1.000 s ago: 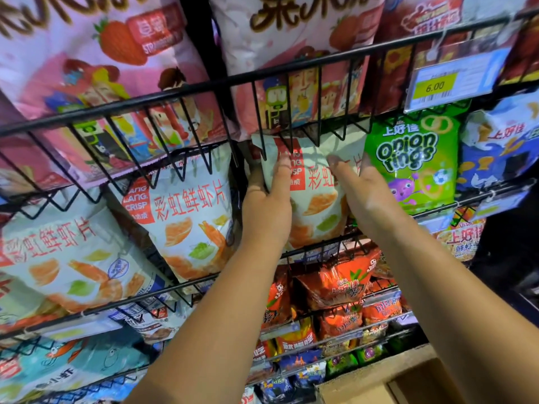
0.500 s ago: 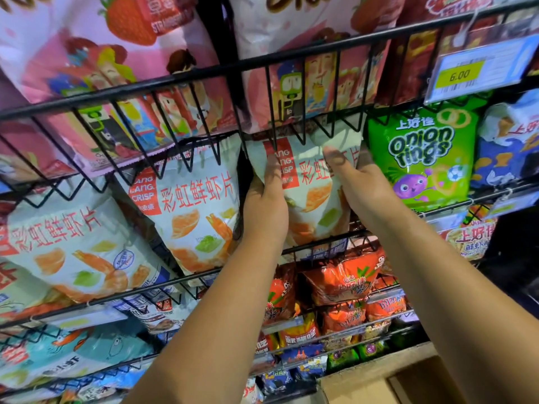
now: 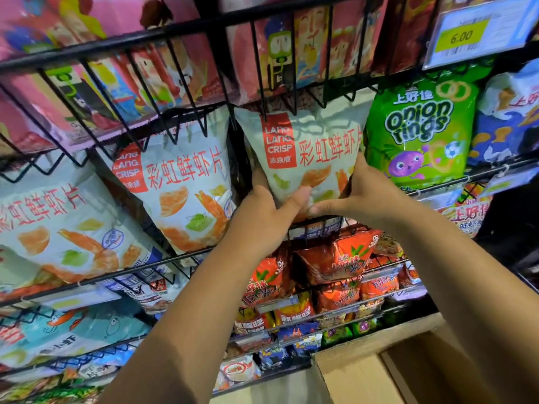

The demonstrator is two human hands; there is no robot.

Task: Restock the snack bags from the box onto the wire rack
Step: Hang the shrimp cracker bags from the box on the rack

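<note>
A white Lang Lang Crisp snack bag (image 3: 309, 147) stands upright in a black wire rack (image 3: 175, 29) beside a green onion rings bag (image 3: 420, 126), its lower corners gripped by the left hand (image 3: 262, 211) and right hand (image 3: 367, 196), fingers (image 3: 361, 170) curled round the edges, thumbs across the front, above a cardboard box (image 3: 350, 377).

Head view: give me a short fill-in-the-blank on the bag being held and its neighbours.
1. The left hand and right hand both grip the white chip bag near its ____ edge.
2. The green bag just to its right reads Onion ____.
3. The price tag at upper right shows ____.
4. The cardboard box lies at the lower ____ of the view.
Missing words: bottom; Rings; 6.00; right.
</note>
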